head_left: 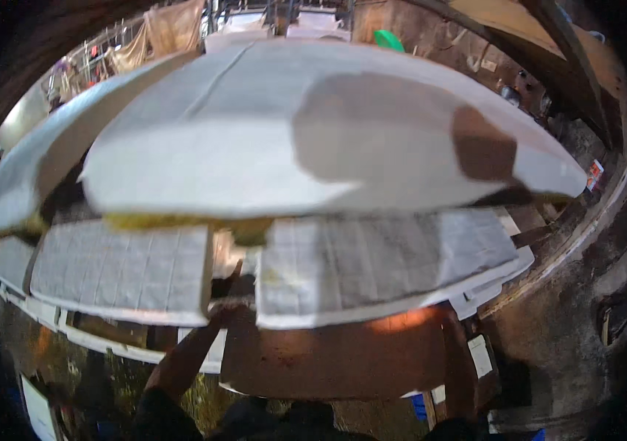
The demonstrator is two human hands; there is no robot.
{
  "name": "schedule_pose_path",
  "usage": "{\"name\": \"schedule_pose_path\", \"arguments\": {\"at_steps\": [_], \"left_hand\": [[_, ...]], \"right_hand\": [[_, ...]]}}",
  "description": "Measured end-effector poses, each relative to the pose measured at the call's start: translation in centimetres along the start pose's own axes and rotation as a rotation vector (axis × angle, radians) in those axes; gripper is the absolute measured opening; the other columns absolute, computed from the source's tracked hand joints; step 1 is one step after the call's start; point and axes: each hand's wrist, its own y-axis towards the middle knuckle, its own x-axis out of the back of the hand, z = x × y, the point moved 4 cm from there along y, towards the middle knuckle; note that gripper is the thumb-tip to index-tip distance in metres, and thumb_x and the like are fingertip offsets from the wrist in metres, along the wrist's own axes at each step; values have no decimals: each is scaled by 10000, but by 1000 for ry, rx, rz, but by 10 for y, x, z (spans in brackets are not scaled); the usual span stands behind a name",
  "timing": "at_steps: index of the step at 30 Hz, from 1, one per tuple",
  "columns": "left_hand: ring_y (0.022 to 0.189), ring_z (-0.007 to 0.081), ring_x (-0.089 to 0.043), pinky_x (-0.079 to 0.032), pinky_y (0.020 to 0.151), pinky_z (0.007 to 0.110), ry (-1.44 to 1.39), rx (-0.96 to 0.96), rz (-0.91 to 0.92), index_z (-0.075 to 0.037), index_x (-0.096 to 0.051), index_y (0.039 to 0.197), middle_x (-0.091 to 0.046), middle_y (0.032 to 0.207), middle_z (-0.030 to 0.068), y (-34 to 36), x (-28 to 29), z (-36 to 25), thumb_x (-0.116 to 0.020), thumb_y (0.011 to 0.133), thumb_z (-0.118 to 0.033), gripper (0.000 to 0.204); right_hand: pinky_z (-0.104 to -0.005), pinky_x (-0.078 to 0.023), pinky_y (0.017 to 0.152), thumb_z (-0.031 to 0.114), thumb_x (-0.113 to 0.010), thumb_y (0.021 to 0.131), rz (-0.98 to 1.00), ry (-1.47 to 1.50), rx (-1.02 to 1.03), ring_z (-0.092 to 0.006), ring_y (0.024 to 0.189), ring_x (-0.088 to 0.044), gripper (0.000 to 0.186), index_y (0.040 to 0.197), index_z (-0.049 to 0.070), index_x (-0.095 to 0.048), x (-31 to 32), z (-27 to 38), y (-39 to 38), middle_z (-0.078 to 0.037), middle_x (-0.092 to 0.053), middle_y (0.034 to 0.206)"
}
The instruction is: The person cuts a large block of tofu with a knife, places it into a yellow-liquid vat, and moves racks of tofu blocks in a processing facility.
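Observation:
A flat brown board (328, 360) lies low in the middle of the view, between my forearms, beneath the near edge of a grid-marked white slab (387, 264). My left hand (226, 312) is at its upper left corner, beside the gap between that slab and a second grid-marked slab (122, 272). One finger reaches up into the gap, while the others look closed on the board's edge. Along the opposite side, my right hand (447, 316) grips the upper right corner. Shadow hides most fingers of both hands.
Above the grid-marked slabs spreads a large white slab (203, 162) with yellowish stuff under its near edge. Another long white slab (15, 187) stands left of it. A wooden beam (571, 59) slants across the upper right. Beige cloth (173, 29) hangs at the back left.

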Motion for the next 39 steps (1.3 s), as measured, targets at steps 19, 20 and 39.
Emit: {"name": "schedule_pose_path", "arguments": {"at_steps": [19, 20, 39], "left_hand": [[735, 164, -464, -407, 696, 345, 224, -461, 879, -49, -510, 757, -446, 734, 3, -231, -164, -45, -610, 895, -299, 302], [723, 135, -440, -391, 687, 315, 213, -412, 968, -85, -498, 773, -412, 726, -22, -246, -183, -44, -630, 889, -238, 233], [1263, 219, -470, -347, 1062, 336, 72, -445, 2275, 30, -357, 1436, -489, 1372, 142, -561, -341, -307, -552, 942, -301, 625]], "right_hand": [[-499, -362, 1074, 641, -548, 827, -1070, 616, -226, -345, 1295, -443, 811, 1329, 5, -506, -152, -21, -826, -208, -462, 1397], [-530, -384, 1052, 705, -572, 772, -1234, 774, -213, -355, 1287, -447, 907, 1341, 4, -482, -182, -7, -865, -249, -437, 1404], [-251, -420, 951, 286, -571, 941, -2544, 870, -302, -123, 1125, -537, 498, 1322, -30, -520, -500, 243, -1115, -71, -561, 1281]]}}
